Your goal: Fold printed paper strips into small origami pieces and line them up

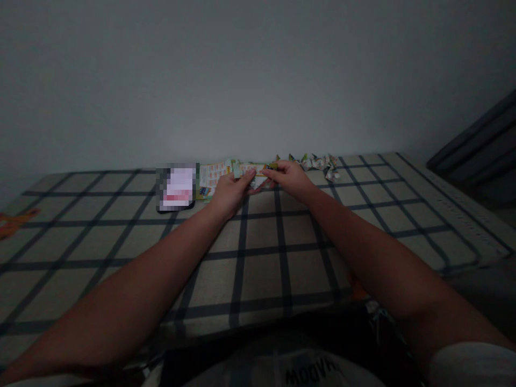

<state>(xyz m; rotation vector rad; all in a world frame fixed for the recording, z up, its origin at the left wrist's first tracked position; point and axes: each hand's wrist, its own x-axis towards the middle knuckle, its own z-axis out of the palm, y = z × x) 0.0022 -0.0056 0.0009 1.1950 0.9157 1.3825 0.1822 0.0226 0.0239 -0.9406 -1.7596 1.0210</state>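
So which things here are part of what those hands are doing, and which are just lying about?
Seemingly part of it:
printed piece, held in left hand and right hand
printed sheet beside the left hand
small crumpled-looking pieces past the right hand

Seemingly just lying about:
phone-like device left of the sheet
orange shape, left edge, unclear

Upside down on the person's shirt (250, 371) stand dark capital letters that seem to read "HADOW". The print on the colourful sheet (212, 176) and the wrapper (260, 173) is too small to read; the phone (179, 185) screen is pixelated.
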